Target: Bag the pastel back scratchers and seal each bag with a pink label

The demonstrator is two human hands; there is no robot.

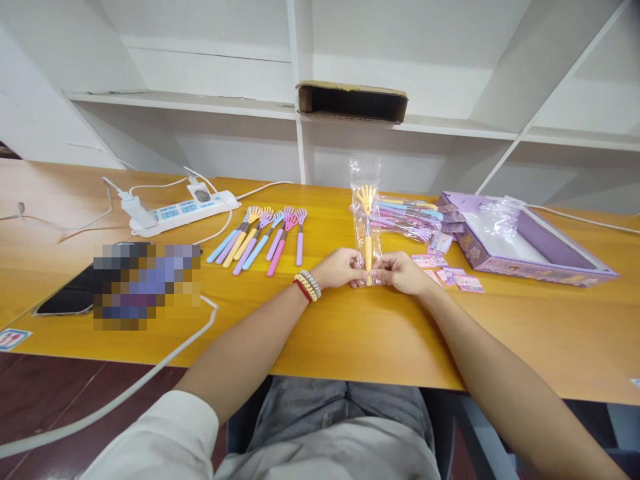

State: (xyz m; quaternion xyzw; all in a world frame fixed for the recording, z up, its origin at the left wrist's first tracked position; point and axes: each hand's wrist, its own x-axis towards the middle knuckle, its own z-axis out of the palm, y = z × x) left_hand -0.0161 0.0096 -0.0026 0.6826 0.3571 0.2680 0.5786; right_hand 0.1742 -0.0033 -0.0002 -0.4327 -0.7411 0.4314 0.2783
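A yellow back scratcher (369, 250) with a hand-shaped head stands upright inside a clear plastic bag (358, 230). My left hand (343, 268) pinches the lower left edge of the bag near the handle's end. From the other side, my right hand (403, 272) closes its fingers on the bag and the handle's lower end. Left of my hands lie several loose back scratchers (250, 250) in blue, yellow, purple and pink. Bagged back scratchers (407, 217) are piled just behind my right hand. Several small printed cards (450, 275) are scattered to its right.
A purple box tray (540, 267) with clear plastic bags (503, 213) in it sits at the right. At the left are a white power strip (185, 212) with cables and a dark phone-like object (70, 290). A cardboard box (353, 103) rests on the shelf above.
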